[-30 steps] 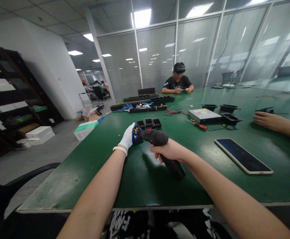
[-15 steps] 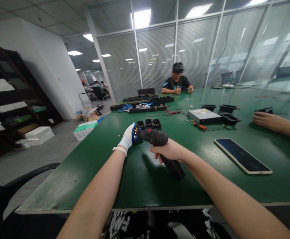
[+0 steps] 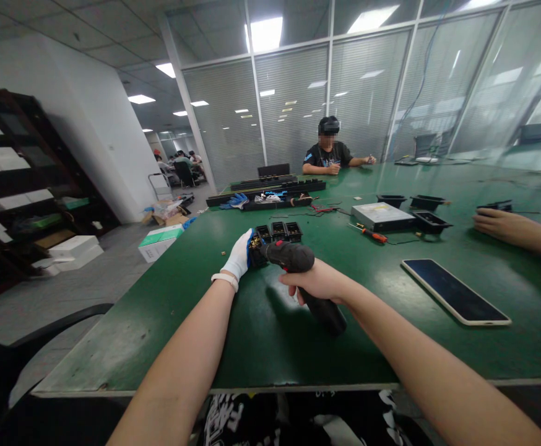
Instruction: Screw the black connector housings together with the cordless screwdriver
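Note:
My left hand [image 3: 238, 255], in a white and blue glove, grips the side of a small black box [image 3: 255, 256] with brass-coloured bits showing inside. Its fingertips are partly hidden. A black cordless drill [image 3: 293, 256] with red marks is in my bare right hand [image 3: 319, 280], fingers wrapped round the handle. The drill's nose points left, right at the box; whether its tip touches anything is hidden. Just beyond stand several small black bins [image 3: 278, 231] holding more brass-coloured pieces.
A phone [image 3: 454, 291] lies to the right on the green table [image 3: 150, 347]. Behind it are a screwdriver [image 3: 373, 235], a silver disc drive [image 3: 382, 217] and black housings [image 3: 431, 221]. Another person's hand [image 3: 496, 222] rests at far right; a person [image 3: 328, 152] sits opposite.
My hands and the drill hold nearly the same position; the box by my left hand looks slightly turned. The person opposite has stretched one arm out to the right.

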`<move>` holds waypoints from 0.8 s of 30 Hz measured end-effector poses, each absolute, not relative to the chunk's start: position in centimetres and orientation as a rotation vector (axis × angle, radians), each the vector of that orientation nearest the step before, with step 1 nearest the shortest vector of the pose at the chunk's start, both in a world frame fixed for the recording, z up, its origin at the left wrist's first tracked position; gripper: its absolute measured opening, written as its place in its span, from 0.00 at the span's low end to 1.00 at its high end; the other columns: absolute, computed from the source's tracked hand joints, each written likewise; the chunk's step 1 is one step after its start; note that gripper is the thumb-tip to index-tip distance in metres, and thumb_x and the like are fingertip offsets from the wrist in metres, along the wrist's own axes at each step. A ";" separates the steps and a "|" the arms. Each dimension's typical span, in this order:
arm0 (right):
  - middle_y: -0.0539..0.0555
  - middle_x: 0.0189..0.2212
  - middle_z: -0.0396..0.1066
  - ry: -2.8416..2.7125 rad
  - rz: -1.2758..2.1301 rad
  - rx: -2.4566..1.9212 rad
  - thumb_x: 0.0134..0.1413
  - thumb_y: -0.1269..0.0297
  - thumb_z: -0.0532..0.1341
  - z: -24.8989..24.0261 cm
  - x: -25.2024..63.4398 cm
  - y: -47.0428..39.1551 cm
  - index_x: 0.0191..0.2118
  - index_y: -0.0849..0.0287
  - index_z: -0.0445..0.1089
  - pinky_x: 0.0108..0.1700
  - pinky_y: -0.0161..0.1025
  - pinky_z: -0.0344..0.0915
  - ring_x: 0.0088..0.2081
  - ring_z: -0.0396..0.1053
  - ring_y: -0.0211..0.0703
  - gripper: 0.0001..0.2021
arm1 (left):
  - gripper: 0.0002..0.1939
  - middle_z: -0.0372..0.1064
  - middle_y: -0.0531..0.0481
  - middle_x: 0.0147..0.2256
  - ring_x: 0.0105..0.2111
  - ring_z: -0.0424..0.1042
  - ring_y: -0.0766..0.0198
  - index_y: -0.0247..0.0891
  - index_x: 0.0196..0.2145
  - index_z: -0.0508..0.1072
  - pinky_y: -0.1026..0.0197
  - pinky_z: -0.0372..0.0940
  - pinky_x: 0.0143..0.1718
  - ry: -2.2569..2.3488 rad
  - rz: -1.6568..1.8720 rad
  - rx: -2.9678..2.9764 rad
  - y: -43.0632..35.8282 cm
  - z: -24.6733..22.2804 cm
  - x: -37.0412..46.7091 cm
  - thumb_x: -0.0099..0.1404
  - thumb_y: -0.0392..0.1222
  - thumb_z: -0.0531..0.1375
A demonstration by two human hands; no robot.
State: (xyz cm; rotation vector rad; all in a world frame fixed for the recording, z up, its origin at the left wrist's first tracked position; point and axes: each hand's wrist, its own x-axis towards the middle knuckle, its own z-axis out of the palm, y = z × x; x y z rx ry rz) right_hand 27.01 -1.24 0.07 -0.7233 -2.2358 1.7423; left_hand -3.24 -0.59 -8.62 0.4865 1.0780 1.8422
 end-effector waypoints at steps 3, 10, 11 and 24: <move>0.49 0.20 0.75 -2.242 1.725 -0.737 0.69 0.74 0.70 0.0 27.0 -1.3 0.28 0.58 0.73 0.23 0.34 0.67 0.19 0.72 0.39 0.16 | 0.24 0.90 0.38 0.50 0.50 0.91 0.46 0.35 0.63 0.84 0.48 0.79 0.65 1.062 1.851 0.458 -0.8 -8.3 -3.0 0.82 0.56 0.68; 0.50 0.18 0.75 -2.266 1.702 -0.734 0.71 0.75 0.68 0.1 26.9 -1.2 0.24 0.58 0.72 0.24 0.33 0.67 0.19 0.72 0.39 0.20 | 0.24 0.90 0.37 0.47 0.49 0.91 0.43 0.35 0.64 0.84 0.44 0.81 0.63 1.094 1.865 0.420 -0.8 -8.1 -2.7 0.83 0.55 0.67; 0.50 0.18 0.75 -2.269 1.699 -0.738 0.71 0.75 0.68 0.1 26.9 -1.2 0.24 0.58 0.72 0.24 0.33 0.67 0.19 0.72 0.38 0.20 | 0.25 0.90 0.36 0.48 0.49 0.91 0.43 0.34 0.64 0.84 0.44 0.81 0.63 1.092 1.862 0.425 -0.8 -8.1 -2.7 0.82 0.56 0.67; 0.50 0.18 0.75 -2.266 1.688 -0.737 0.69 0.74 0.69 0.2 27.0 -1.3 0.24 0.58 0.72 0.25 0.33 0.67 0.19 0.71 0.38 0.19 | 0.27 0.89 0.35 0.52 0.52 0.90 0.43 0.34 0.68 0.82 0.44 0.80 0.64 1.056 1.841 0.451 -0.8 -8.2 -2.8 0.84 0.56 0.65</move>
